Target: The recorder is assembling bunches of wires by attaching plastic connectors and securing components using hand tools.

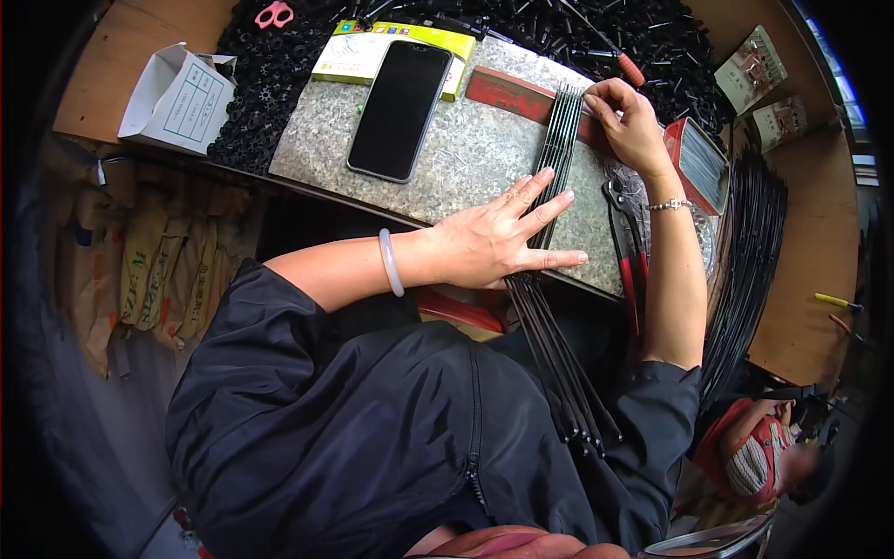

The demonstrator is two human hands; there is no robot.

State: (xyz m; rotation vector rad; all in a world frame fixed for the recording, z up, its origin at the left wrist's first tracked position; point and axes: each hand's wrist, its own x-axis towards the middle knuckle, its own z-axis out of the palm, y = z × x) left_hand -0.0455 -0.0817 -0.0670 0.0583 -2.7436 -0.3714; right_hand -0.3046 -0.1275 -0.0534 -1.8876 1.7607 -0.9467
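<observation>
A bundle of thin dark metal rods (pixel 559 135) lies over the stone-patterned board (pixel 312 140), its lower ends reaching past the near edge toward my body. My left hand (pixel 494 238) rests flat across the rods with fingers spread. At their far ends, my right hand (pixel 638 135) is closed in a pinch; whatever sits between thumb and forefinger is too small to make out. Under the far rod ends runs a worn red bar (pixel 507 91). Red-handled pliers (pixel 626 242) lie below my right wrist. Fine short pins (pixel 452 160) are scattered on the board.
A black phone (pixel 400 112) leans on a yellow-and-white box (pixel 349 51). Small black parts (pixel 270 93) heap behind, with pink scissors (pixel 275 14) and a screwdriver (pixel 630 70). An open red box (pixel 698 163) and long black rods (pixel 750 261) stand right. Another person (pixel 754 452) sits lower right.
</observation>
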